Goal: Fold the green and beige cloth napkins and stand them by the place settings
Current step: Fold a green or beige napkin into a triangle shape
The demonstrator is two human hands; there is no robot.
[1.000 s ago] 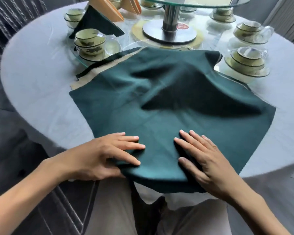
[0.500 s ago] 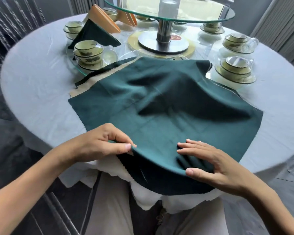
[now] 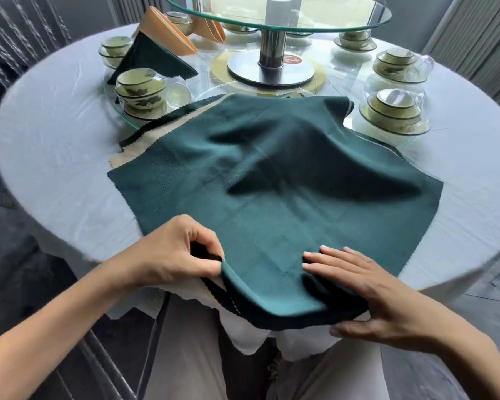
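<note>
A large dark green napkin [image 3: 272, 180] lies spread on the round table, its near edge hanging over the table's rim. A beige napkin [image 3: 145, 145] peeks out from under its left side, with another dark green edge beneath. My left hand [image 3: 173, 252] pinches the near left part of the green napkin's edge and lifts it into a fold. My right hand [image 3: 367, 295] holds the near right part, fingers on top and thumb underneath. A folded green napkin [image 3: 153, 59] and a folded orange napkin [image 3: 165, 30] stand at the back left.
The table wears a pale grey cloth [image 3: 55, 134]. A glass lazy Susan [image 3: 277, 21] on a steel post stands at the centre. Stacked green bowls [image 3: 139, 90] sit at the left, more bowl sets [image 3: 393, 111] at the right. My legs are below the table edge.
My hands went from lying flat on the napkin to gripping its near edge. The edge has lifted and begun folding forward. The view has shifted back a little.
</note>
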